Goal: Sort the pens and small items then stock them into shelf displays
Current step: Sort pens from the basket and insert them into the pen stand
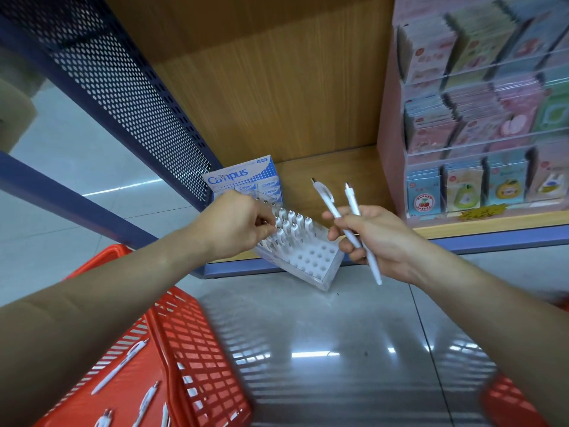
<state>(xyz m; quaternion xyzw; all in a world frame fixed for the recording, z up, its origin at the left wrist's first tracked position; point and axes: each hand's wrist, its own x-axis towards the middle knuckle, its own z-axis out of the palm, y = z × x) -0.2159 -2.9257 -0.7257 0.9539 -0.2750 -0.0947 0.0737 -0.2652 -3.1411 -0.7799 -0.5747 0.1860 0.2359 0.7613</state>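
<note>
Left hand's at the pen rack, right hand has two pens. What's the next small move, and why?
Probably push down the pen the left hand pinches until it seats in the pen rack, then let go. The right hand holds two white pens waiting, and empty holes show at the rack's near end.

The shelf (277,87) is smooth wood, and its blue side panel (123,87) is metal full of small holes. The basket (197,349) is red plastic, the pens (324,199) are white plastic, and the floor (338,334) is shiny.
</note>
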